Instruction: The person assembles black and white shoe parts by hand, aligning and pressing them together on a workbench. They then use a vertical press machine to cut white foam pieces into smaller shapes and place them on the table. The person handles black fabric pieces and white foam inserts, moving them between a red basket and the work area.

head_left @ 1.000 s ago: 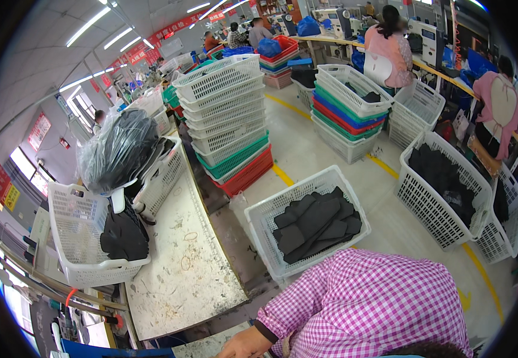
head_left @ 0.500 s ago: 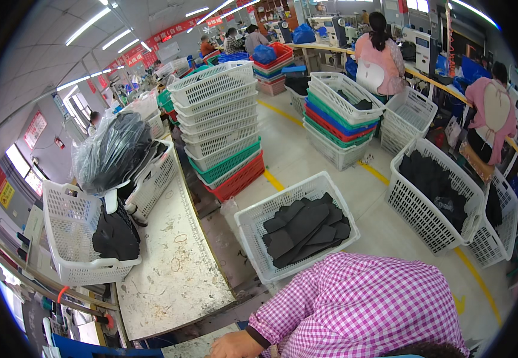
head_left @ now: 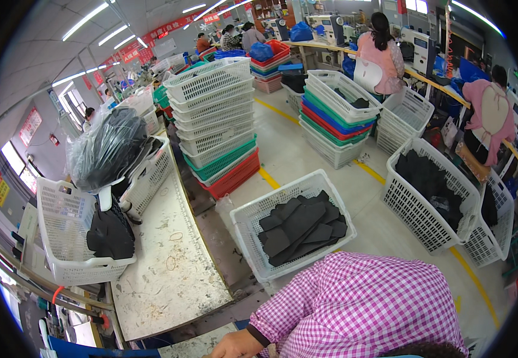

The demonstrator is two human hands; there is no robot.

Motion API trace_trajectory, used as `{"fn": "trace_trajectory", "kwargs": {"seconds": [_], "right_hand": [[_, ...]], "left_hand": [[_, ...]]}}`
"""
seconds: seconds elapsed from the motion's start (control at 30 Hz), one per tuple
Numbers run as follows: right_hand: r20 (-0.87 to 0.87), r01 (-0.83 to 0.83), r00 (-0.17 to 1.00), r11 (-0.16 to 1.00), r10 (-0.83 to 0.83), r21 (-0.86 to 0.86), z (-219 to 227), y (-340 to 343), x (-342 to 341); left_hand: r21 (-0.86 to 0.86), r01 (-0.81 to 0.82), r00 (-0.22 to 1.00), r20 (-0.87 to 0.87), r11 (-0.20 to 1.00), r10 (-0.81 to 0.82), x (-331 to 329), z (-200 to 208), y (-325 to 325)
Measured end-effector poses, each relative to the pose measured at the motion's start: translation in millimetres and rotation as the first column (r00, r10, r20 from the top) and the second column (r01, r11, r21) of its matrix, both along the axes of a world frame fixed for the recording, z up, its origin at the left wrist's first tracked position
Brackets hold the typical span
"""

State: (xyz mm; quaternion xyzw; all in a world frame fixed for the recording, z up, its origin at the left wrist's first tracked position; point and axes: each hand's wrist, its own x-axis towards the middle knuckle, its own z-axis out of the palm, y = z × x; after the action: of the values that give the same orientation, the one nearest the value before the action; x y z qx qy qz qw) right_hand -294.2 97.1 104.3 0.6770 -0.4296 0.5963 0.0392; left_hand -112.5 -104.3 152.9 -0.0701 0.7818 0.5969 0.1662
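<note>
Neither my left hand nor my right hand shows in this view. At the lower edge, a co-worker in a purple-and-white checked top (head_left: 366,298) leans forward, with dark hair at the bottom rim. That person's hand (head_left: 239,344) comes out of a dark cuff and rests by a pale worktop (head_left: 202,343); its fingers are cut off by the frame's edge. Just beyond the co-worker stands a white perforated basket (head_left: 248,253) holding flat black cut pieces (head_left: 300,227).
A long, stained table (head_left: 175,286) on the left carries a white basket (head_left: 62,238) with black pieces and a bulging clear bag (head_left: 106,149). Stacked baskets (head_left: 214,113) stand beside it. More filled baskets (head_left: 432,221) line the right, near people seated at sewing machines.
The whole view has shifted slightly, so the baskets and table sit a little further left. The co-worker's hand and sleeve stay in nearly the same place.
</note>
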Motion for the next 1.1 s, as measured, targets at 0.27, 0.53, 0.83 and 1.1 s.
{"fn": "trace_trajectory", "kwargs": {"seconds": [0.27,0.53,0.83,1.1], "right_hand": [[0.074,0.056,0.996,0.998,-0.054,-0.025,-1.4,3.0,1.0],[-0.103,0.247,0.962,0.967,-0.252,-0.054,21.4,22.8,-2.4],[0.152,0.344,0.922,0.934,-0.355,0.097,18.6,42.9,26.3],[0.358,0.415,0.825,0.898,-0.438,0.143,11.8,60.7,-2.6]], "left_hand": [[-0.006,-0.153,0.982,-0.112,0.988,0.152,0.0,8.0,5.1],[0.091,-0.419,0.865,-0.263,0.904,0.427,5.4,29.2,30.9],[0.153,-0.506,0.791,-0.312,0.849,0.527,13.3,35.3,47.3],[0.189,-0.531,0.74,-0.371,0.826,0.561,9.0,9.8,42.3]]}}
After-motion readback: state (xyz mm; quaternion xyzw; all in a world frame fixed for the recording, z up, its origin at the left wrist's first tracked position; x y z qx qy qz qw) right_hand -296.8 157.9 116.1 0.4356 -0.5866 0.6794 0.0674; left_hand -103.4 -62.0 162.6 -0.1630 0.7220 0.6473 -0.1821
